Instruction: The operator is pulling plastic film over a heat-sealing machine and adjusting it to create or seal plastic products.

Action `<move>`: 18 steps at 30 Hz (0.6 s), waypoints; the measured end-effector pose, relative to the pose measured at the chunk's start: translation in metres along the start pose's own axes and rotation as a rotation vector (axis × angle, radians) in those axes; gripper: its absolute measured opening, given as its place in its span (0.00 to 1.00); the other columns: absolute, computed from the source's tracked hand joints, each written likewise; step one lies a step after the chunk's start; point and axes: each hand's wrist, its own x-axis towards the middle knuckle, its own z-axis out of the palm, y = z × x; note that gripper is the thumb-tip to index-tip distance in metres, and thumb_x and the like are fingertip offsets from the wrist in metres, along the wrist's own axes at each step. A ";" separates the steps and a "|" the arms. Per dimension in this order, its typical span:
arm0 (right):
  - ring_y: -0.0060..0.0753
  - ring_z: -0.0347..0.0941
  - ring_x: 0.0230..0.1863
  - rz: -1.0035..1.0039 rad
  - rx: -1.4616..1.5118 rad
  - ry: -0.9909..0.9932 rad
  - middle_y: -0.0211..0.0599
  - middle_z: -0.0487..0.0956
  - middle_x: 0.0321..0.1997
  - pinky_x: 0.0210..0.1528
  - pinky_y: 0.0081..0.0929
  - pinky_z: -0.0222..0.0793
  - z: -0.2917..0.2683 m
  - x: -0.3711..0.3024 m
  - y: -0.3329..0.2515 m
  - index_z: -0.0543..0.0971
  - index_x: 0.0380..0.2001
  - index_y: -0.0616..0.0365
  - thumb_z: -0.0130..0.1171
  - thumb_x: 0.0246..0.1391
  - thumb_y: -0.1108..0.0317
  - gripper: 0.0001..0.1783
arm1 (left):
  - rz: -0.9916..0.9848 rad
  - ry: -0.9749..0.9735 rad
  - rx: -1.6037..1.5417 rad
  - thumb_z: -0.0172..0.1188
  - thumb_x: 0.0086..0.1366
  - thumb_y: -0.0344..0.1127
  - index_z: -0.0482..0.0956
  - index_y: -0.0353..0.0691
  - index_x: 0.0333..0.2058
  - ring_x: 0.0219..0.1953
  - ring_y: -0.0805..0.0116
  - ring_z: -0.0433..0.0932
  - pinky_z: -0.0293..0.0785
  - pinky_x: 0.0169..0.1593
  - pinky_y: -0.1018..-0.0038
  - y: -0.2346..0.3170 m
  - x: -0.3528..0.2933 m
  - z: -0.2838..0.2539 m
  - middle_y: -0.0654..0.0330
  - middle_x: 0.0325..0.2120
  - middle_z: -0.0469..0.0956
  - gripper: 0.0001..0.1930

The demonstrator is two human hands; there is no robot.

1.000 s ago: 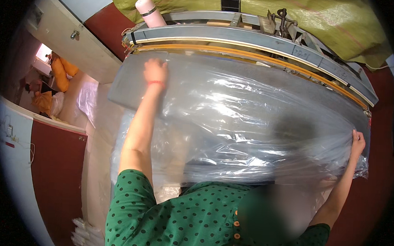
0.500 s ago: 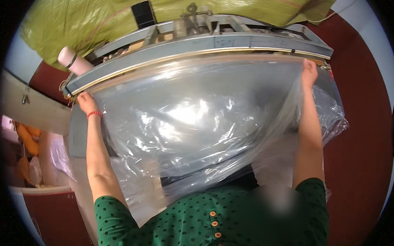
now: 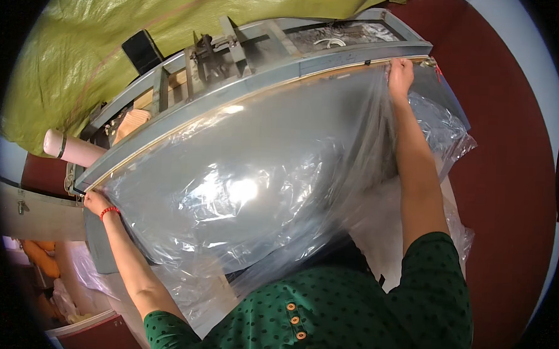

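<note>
A wide clear plastic sheet (image 3: 280,168) is stretched between my hands, glossy and wrinkled in its lower part. My left hand (image 3: 97,204) is closed on the sheet's far left corner, beside the left end of a long grey metal bar (image 3: 258,75). At the sheet's far right corner, my right hand (image 3: 401,79) is closed on gathered plastic, close to the bar's right end. The sheet's far edge runs along a pale strip (image 3: 189,126) on the bar's near side. The fingertips of both hands are partly hidden.
Behind the bar lies a grey metal frame (image 3: 159,90) with crosspieces and a dark clamp-like part (image 3: 208,54). A pink bottle (image 3: 74,147) and a black phone (image 3: 142,51) rest near it. Yellow-green sheeting (image 3: 99,45) hangs beyond. More crumpled plastic (image 3: 444,134) lies right.
The whole scene has tilted in view, its left end lower and its right end higher. Both hands still hold the sheet's corners beside the bar. The sheet's upper part looks smoother.
</note>
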 end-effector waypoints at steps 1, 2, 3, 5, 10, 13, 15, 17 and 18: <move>0.19 0.64 0.17 0.023 0.080 0.021 0.31 0.71 0.18 0.18 0.19 0.61 -0.003 0.000 -0.001 0.68 0.26 0.60 0.53 0.44 0.69 0.08 | -0.048 0.051 0.001 0.40 0.55 0.31 0.72 0.32 0.18 0.12 0.74 0.63 0.60 0.16 0.79 0.010 -0.010 0.012 0.63 0.13 0.68 0.13; 0.20 0.65 0.17 0.025 0.050 0.041 0.32 0.71 0.18 0.17 0.19 0.61 -0.008 -0.001 -0.003 0.67 0.28 0.61 0.51 0.46 0.69 0.08 | -0.096 0.100 0.001 0.38 0.54 0.30 0.72 0.30 0.21 0.13 0.73 0.65 0.64 0.17 0.79 0.015 -0.017 0.023 0.61 0.14 0.70 0.14; 0.20 0.65 0.17 0.028 0.055 0.045 0.32 0.71 0.18 0.17 0.19 0.61 -0.009 -0.002 -0.004 0.67 0.28 0.61 0.51 0.46 0.69 0.08 | -0.090 0.099 0.001 0.38 0.54 0.30 0.72 0.30 0.21 0.13 0.73 0.65 0.64 0.17 0.79 0.011 -0.013 0.020 0.61 0.14 0.70 0.14; 0.20 0.64 0.16 0.060 0.104 0.060 0.34 0.71 0.21 0.16 0.19 0.60 -0.008 -0.003 -0.007 0.67 0.28 0.61 0.49 0.47 0.67 0.08 | -0.073 0.058 -0.039 0.37 0.54 0.31 0.72 0.28 0.23 0.14 0.73 0.67 0.67 0.18 0.78 -0.003 0.001 0.011 0.58 0.16 0.71 0.15; 0.25 0.68 0.23 0.073 -0.015 -0.183 0.36 0.73 0.25 0.26 0.22 0.65 -0.011 0.006 -0.025 0.69 0.32 0.62 0.50 0.50 0.58 0.16 | -0.086 -0.250 0.154 0.47 0.56 0.32 0.65 0.38 0.23 0.16 0.79 0.61 0.53 0.18 0.84 -0.025 0.039 -0.050 0.69 0.16 0.64 0.06; 0.31 0.70 0.34 -0.466 -0.321 -0.117 0.39 0.74 0.33 0.39 0.25 0.64 -0.079 -0.004 -0.076 0.72 0.34 0.62 0.50 0.52 0.58 0.16 | -0.092 -0.545 0.097 0.50 0.58 0.32 0.65 0.40 0.27 0.20 0.80 0.62 0.56 0.22 0.84 0.042 -0.034 -0.014 0.69 0.19 0.65 0.04; 0.33 0.69 0.40 -0.561 -0.362 0.042 0.41 0.73 0.38 0.43 0.26 0.63 -0.129 -0.018 -0.098 0.74 0.36 0.61 0.52 0.50 0.62 0.14 | 0.112 -0.550 0.184 0.49 0.60 0.33 0.67 0.40 0.29 0.24 0.80 0.63 0.59 0.28 0.85 0.109 -0.087 -0.032 0.68 0.23 0.66 0.04; 0.41 0.66 0.44 -0.641 -0.536 0.271 0.42 0.73 0.40 0.49 0.33 0.59 -0.178 -0.020 -0.077 0.74 0.37 0.60 0.55 0.48 0.58 0.17 | 0.211 -0.396 0.092 0.49 0.60 0.33 0.68 0.38 0.32 0.30 0.77 0.65 0.61 0.38 0.82 0.121 -0.104 -0.082 0.65 0.27 0.67 0.05; 0.44 0.65 0.47 -0.600 -0.701 0.389 0.46 0.72 0.43 0.51 0.35 0.57 -0.205 -0.021 -0.060 0.73 0.40 0.60 0.56 0.46 0.54 0.22 | 0.255 -0.266 0.207 0.49 0.60 0.33 0.68 0.37 0.33 0.33 0.75 0.65 0.61 0.41 0.79 0.117 -0.112 -0.112 0.63 0.28 0.67 0.06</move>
